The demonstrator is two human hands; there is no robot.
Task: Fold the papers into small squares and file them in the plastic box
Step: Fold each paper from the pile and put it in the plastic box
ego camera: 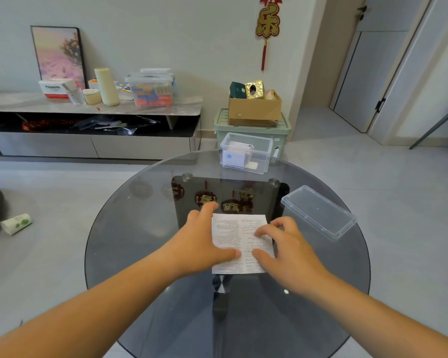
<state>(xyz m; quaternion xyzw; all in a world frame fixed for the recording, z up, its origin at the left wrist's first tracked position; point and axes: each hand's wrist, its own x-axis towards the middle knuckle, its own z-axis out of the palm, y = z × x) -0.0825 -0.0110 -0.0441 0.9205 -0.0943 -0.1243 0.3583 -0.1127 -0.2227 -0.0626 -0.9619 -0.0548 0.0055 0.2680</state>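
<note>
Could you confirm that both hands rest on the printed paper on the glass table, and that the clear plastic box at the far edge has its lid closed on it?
Not quite: the plastic box is open, and a clear lid lies on the glass table right of the printed paper, as the head view shows. The left hand and right hand do rest on that paper.

Beyond my round glass table (140, 228), to its far left, a low marble-topped cabinet (140, 109) carries a framed picture (58, 54), a cream cylinder (106, 86) and a clear storage tub (150, 90). Just behind the table a cardboard box (254, 108) sits on a green bin (251, 130), and a red-gold ornament (267, 20) hangs above. Left of the table, a green-printed roll (16, 223) lies on the floor.
</note>
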